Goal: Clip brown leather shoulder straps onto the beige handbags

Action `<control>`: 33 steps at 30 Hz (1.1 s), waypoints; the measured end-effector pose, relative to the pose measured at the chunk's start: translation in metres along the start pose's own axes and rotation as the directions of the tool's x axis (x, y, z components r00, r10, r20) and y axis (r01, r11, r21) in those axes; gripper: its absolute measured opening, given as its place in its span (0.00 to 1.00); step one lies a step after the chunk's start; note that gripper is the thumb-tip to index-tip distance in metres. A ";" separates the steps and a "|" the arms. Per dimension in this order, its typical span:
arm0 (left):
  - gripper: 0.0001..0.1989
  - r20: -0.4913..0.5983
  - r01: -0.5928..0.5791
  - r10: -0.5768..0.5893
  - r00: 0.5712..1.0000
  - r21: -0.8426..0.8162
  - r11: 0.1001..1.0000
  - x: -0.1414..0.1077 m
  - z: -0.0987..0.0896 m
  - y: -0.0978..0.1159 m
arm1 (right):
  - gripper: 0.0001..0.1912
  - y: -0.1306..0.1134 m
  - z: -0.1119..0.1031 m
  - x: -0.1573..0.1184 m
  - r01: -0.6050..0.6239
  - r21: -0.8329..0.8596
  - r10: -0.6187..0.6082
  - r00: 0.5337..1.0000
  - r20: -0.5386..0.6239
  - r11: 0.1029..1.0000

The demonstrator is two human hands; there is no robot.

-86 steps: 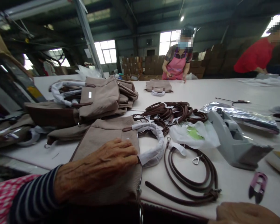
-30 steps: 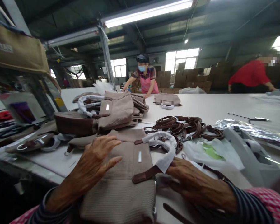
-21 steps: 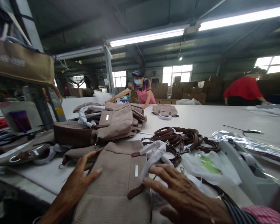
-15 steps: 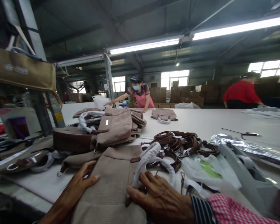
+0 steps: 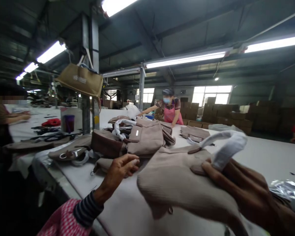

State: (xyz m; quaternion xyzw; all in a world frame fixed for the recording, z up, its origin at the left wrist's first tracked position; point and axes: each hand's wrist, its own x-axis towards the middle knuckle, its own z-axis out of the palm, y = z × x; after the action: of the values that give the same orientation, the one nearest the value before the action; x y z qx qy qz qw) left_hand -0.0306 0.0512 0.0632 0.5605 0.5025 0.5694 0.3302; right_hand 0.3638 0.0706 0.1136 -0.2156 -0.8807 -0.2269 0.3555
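Observation:
A taupe ribbed bag [image 5: 182,177] with brown trim hangs tilted above the white table, its handle [image 5: 226,147] wrapped in white material. My right hand [image 5: 248,190] grips it at the base of that handle, fingers closed. To the left of the bag, my left hand [image 5: 123,168] is raised with its fingers curled together; whether something small is between them is too unclear to tell. Just behind is a pile of similar bags [image 5: 147,136], one with a small metal plate on its front.
Across the white table [image 5: 255,154], a person in a pink apron [image 5: 172,113] leans near another flat bag [image 5: 194,132]. Silver foil [image 5: 287,190] lies at the right. A post [image 5: 94,108] with a hanging brown bag [image 5: 80,80] stands left. Another person's arm [image 5: 19,117] shows at far left.
The view has turned left. The bag that lay flat under both hands is now lifted and tilted by my right hand. My left hand has come off it and risen.

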 end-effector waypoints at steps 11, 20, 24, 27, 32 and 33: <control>0.04 -0.233 -0.185 0.476 0.848 0.712 0.677 0.092 -0.030 -0.029 | 0.24 0.179 0.056 0.080 -0.623 -0.326 0.622 0.774 -0.122 0.711; 0.14 -0.289 0.051 0.175 0.941 0.635 0.771 0.083 -0.021 -0.050 | 0.18 0.153 0.147 0.052 -0.819 0.243 0.728 0.574 0.376 0.520; 0.20 -0.350 0.102 0.081 0.933 0.474 0.874 0.089 -0.014 -0.053 | 0.29 0.111 0.188 0.094 -0.834 0.501 0.650 0.515 0.559 0.230; 0.24 -0.351 0.094 0.018 0.936 0.300 0.949 0.089 -0.010 -0.052 | 0.29 0.083 0.215 0.128 -0.803 0.596 0.606 0.489 0.628 0.031; 0.30 -0.252 -0.023 0.053 0.966 0.121 0.992 0.080 -0.021 -0.021 | 0.21 0.043 0.214 0.149 -0.701 0.694 0.513 0.541 0.667 -0.163; 0.31 -0.228 -0.053 0.076 0.971 0.105 0.993 0.077 -0.027 -0.010 | 0.22 0.036 0.204 0.146 -0.681 0.709 0.482 0.566 0.669 -0.183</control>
State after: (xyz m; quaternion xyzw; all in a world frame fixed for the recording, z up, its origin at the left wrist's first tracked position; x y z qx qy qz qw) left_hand -0.0706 0.1209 0.0811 0.5218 0.5467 0.6159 0.2226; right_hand 0.1797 0.2440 0.0963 -0.3395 -0.6283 0.5803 0.3915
